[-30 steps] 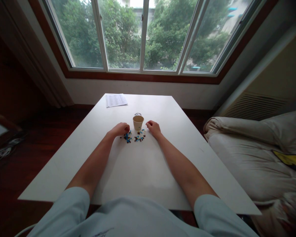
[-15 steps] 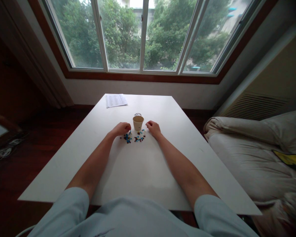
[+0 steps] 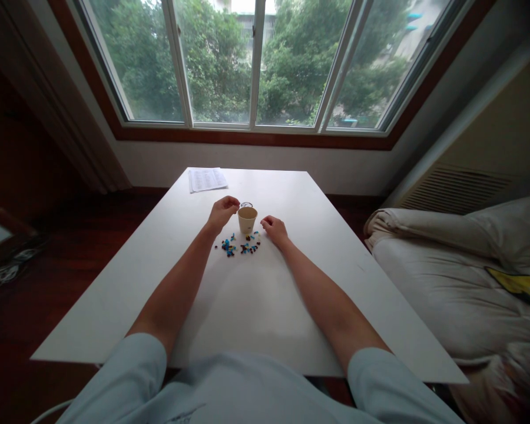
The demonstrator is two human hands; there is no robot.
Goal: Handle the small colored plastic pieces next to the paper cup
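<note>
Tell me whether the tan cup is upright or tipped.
Upright: the tan cup stands with its open rim facing up, its narrower base on the white table.

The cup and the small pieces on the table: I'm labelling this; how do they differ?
The cup is tan; the small pieces are mainly blue and dark. The cup is far larger than any single piece. The cup stands upright; the pieces lie scattered. Both rest on the white table.

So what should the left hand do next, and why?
Perhaps the left hand should ease its fingertips over the cup and open them: they look close to its rim, and its mouth faces up. Whether they pinch anything is too small to tell; little coloured pieces lie on the table nearby.
</note>
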